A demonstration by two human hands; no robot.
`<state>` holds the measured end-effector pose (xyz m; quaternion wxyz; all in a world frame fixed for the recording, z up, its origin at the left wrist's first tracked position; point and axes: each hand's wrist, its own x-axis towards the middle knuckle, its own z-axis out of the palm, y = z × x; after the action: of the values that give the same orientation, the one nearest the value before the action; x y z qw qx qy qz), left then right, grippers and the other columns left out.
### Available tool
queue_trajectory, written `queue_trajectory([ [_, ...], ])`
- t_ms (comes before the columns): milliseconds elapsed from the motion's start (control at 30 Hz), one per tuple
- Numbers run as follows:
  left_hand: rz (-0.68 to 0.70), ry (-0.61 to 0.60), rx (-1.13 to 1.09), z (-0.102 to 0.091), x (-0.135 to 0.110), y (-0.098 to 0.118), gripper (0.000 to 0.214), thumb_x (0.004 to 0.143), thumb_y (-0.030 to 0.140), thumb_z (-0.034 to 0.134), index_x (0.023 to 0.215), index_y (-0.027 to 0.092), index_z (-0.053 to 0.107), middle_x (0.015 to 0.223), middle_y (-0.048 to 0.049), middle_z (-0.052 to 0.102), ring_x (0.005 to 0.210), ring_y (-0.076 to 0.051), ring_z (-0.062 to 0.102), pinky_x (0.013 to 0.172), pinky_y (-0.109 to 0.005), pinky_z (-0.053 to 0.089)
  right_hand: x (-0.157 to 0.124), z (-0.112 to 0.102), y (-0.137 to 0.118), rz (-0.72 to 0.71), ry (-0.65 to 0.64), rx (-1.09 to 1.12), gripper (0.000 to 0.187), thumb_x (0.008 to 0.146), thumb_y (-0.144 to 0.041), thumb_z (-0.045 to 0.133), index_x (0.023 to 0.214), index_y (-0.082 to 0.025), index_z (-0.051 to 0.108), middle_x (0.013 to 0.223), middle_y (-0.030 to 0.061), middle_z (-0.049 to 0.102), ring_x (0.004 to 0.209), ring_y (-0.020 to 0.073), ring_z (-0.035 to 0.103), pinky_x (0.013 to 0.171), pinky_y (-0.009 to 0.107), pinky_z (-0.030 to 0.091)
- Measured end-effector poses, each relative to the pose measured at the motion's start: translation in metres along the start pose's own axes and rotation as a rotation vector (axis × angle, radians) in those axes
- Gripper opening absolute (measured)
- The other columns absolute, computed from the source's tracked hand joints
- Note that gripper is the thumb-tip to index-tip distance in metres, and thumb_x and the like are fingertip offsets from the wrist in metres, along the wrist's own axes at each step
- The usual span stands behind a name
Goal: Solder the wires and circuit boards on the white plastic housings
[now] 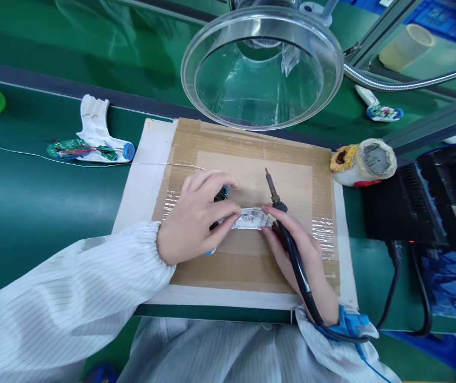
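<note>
My left hand [196, 215] is curled over a small white plastic part [250, 219] with a circuit board and a blue end, holding it down on the cardboard work mat [252, 266]. My right hand [295, 250] grips a black soldering iron [287, 239] like a pen, its tip pointing up and away from the part. The fingertips of my right hand also touch the right end of the white part.
A clear round fume hood [262, 66] on a flexible arm hangs over the mat. A second white housing with a green board [92, 141] lies at the left on the green belt. A sponge and tip-cleaner stand [363, 162] and a black soldering station [415, 205] sit at the right.
</note>
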<state>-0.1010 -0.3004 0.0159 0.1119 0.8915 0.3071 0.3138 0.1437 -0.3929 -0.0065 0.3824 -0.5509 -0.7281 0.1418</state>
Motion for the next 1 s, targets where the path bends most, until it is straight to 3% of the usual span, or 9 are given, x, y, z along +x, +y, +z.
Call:
queue_trajectory([
  [67,-0.095,-0.018,-0.138,0.003,0.001,0.002,0.016,0.107,0.018,0.066,0.096,0.021,0.077,0.138,-0.0145,0.07,0.129,-0.031,0.067,0.113,-0.052,0.056,-0.004,-0.005,-0.003,0.026,0.108,0.016,0.04,0.11,-0.018,0.071,0.147,-0.032,0.071,0.125,0.0039,0.089,0.116,0.0234,0.088,0.1,0.038,0.073],
  [133,-0.155,-0.063,-0.253,0.004,0.001,0.002,0.017,0.108,0.016,0.064,0.096,0.02,0.077,0.141,-0.016,0.067,0.133,-0.031,0.066,0.118,-0.05,0.056,-0.009,-0.012,-0.006,0.012,0.254,0.068,0.029,0.112,-0.027,0.07,0.141,-0.028,0.076,0.097,0.0025,0.089,0.093,0.0232,0.089,0.082,0.036,0.073],
  [200,-0.187,-0.096,-0.309,0.005,0.001,0.002,0.018,0.108,0.017,0.063,0.096,0.018,0.076,0.143,-0.0173,0.065,0.135,-0.031,0.066,0.118,-0.049,0.056,-0.012,-0.018,-0.006,-0.044,0.332,0.125,0.026,0.114,-0.039,0.067,0.131,-0.025,0.081,0.074,0.0005,0.08,0.068,0.0211,0.081,0.062,0.034,0.065],
  [267,-0.187,-0.104,-0.324,0.006,0.002,0.001,0.018,0.109,0.017,0.063,0.097,0.018,0.075,0.145,-0.0183,0.064,0.137,-0.031,0.066,0.118,-0.048,0.057,-0.013,-0.022,-0.006,-0.09,0.33,0.144,0.025,0.115,-0.041,0.066,0.121,-0.025,0.084,0.069,-0.0001,0.075,0.055,0.0182,0.071,0.051,0.033,0.055],
  [600,-0.164,-0.099,-0.302,0.008,-0.001,0.001,0.015,0.109,0.016,0.063,0.101,0.018,0.075,0.147,-0.018,0.063,0.142,-0.03,0.065,0.123,-0.048,0.055,-0.009,-0.021,-0.009,-0.057,0.259,0.14,0.018,0.112,-0.035,0.069,0.111,-0.025,0.083,0.075,0.0006,0.077,0.057,0.0155,0.068,0.053,0.03,0.054],
  [733,-0.166,-0.093,-0.309,0.009,0.0,0.001,0.014,0.108,0.015,0.064,0.1,0.017,0.075,0.145,-0.0192,0.064,0.138,-0.031,0.067,0.12,-0.049,0.055,-0.008,-0.017,-0.004,-0.1,0.302,0.135,0.019,0.112,-0.036,0.07,0.107,-0.024,0.084,0.073,-0.0006,0.075,0.053,0.0136,0.065,0.05,0.029,0.051],
  [867,-0.171,-0.09,-0.308,0.01,0.0,0.001,0.015,0.107,0.014,0.063,0.098,0.017,0.074,0.144,-0.0191,0.065,0.136,-0.031,0.068,0.118,-0.048,0.056,-0.01,-0.014,0.0,-0.141,0.446,0.156,0.023,0.114,-0.039,0.068,0.114,-0.023,0.084,0.063,-0.0043,0.068,0.047,0.0129,0.061,0.046,0.028,0.05],
  [933,-0.167,-0.084,-0.304,0.01,0.0,0.002,0.015,0.107,0.013,0.063,0.098,0.018,0.074,0.144,-0.0186,0.065,0.136,-0.031,0.068,0.118,-0.047,0.056,-0.01,-0.013,-0.001,-0.059,0.447,0.171,0.026,0.115,-0.041,0.066,0.127,-0.023,0.082,0.064,-0.0053,0.069,0.049,0.0138,0.067,0.05,0.028,0.057],
  [1000,-0.163,-0.079,-0.302,0.009,0.0,0.002,0.015,0.107,0.013,0.062,0.098,0.017,0.074,0.143,-0.0188,0.066,0.136,-0.031,0.069,0.118,-0.048,0.056,-0.008,-0.01,-0.003,0.048,0.347,0.117,0.026,0.114,-0.035,0.068,0.136,-0.025,0.078,0.079,-0.0019,0.082,0.069,0.0176,0.083,0.067,0.03,0.069],
])
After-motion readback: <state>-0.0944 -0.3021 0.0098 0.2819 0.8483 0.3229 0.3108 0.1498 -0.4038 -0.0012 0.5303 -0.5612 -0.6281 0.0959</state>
